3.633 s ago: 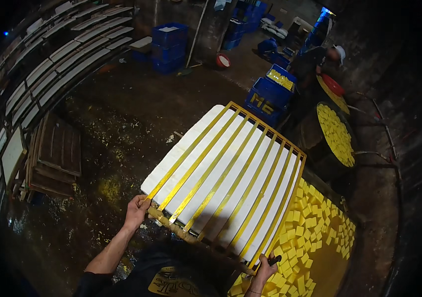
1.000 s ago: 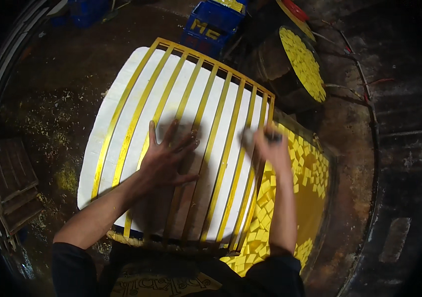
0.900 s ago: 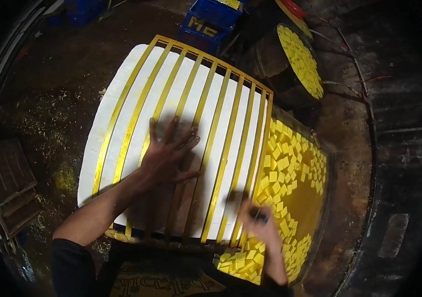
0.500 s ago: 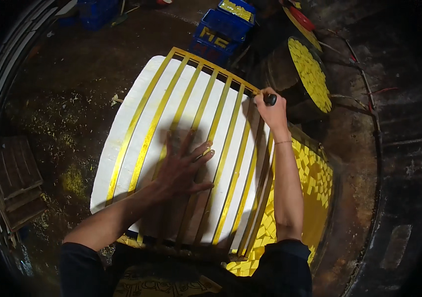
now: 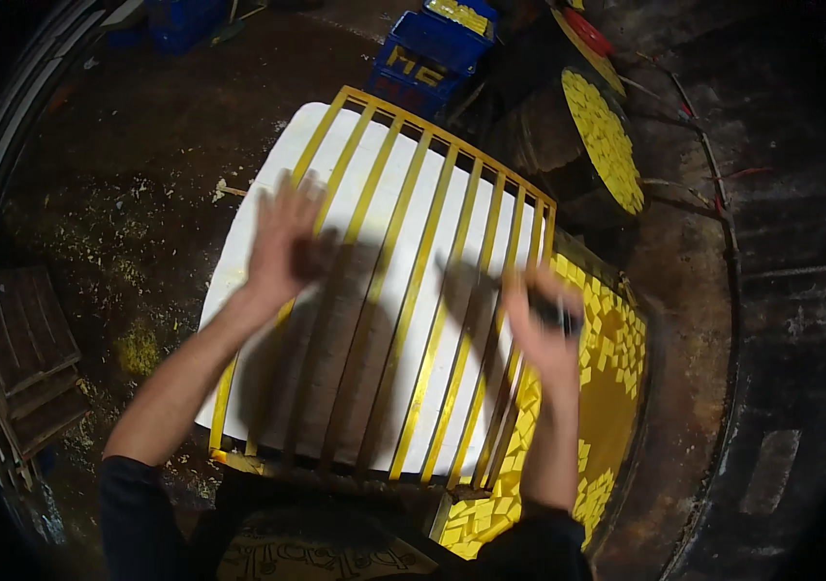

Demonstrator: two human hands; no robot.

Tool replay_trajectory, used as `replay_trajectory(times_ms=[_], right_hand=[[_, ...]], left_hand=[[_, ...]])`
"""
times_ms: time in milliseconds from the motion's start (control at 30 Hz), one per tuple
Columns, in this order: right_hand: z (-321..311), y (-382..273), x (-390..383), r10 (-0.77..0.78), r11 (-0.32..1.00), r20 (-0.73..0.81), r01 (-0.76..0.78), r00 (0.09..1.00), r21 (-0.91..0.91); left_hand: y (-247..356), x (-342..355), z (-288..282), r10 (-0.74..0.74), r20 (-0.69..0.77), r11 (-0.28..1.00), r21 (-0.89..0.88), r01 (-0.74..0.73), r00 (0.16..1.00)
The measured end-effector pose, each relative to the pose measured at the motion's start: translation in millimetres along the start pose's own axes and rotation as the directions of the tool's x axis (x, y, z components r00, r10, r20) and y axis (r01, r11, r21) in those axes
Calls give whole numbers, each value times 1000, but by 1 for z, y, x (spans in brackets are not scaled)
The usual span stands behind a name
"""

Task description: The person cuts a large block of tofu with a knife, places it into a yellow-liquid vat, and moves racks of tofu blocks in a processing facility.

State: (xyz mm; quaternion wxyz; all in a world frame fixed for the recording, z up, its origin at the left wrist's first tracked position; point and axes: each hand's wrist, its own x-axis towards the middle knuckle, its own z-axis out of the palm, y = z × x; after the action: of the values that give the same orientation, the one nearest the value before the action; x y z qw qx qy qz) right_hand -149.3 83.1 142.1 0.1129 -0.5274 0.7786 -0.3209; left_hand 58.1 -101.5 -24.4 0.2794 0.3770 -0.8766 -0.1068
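Left hand (image 5: pixel 284 237) now farther left, slatted frame (image 5: pixel 420 387) beneath.

Slatted frame (image 5: pixel 452 143) glossy; white slab (image 5: pixel 387 196) matt; crates (image 5: pixel 440 45) plastic.

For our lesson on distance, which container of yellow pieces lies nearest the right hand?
The tank beside the slatted frame: the right hand is at its edge; the round drum and blue crate stand farther off.
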Motion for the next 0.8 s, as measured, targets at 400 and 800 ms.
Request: replay_trajectory(times_ms=[400,800], right_hand=[[41,13,-74,292,913,290,-356,911,199],[63,13,140,-267,964,-152,260,952,-63]], left_hand=[[-60,-3,-14,10,193,995,96,-29,981],[-49,5,-9,5,212,992,122,-32,977]])
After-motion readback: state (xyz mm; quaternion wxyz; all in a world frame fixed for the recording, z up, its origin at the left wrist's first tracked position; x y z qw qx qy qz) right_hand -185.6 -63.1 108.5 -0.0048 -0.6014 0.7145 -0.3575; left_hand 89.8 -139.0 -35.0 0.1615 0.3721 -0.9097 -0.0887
